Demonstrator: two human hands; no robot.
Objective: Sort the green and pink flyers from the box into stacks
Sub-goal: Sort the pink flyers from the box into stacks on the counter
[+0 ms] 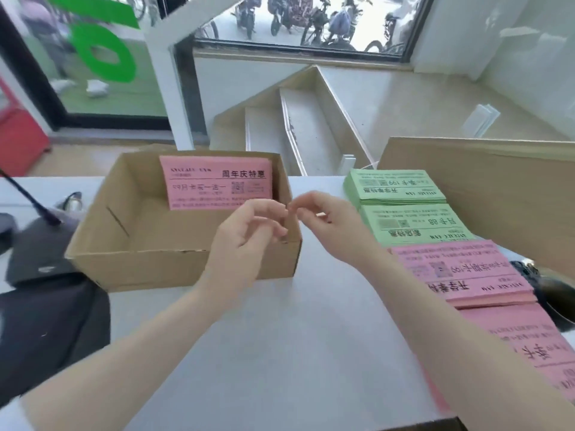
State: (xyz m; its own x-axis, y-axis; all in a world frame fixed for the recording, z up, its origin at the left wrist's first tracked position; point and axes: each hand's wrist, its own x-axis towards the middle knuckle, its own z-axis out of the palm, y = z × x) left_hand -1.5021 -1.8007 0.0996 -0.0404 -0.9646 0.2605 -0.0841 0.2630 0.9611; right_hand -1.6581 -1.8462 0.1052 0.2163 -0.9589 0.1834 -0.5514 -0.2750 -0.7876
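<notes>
Two bare forearms in view, no sleeves showing anywhere up to the frame edge. Left hand (249,231) and right hand (323,225) both bare: no gloves, rings, watch or wristband visible. Nails short and plain as far as the blur allows; fingers slim.

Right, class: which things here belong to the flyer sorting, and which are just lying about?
Part of the job:
cardboard box
pink flyers in the box
two green stacks
two pink stacks
left hand
right hand

Lying about:
microphone
dark bag
cardboard sheet
</notes>
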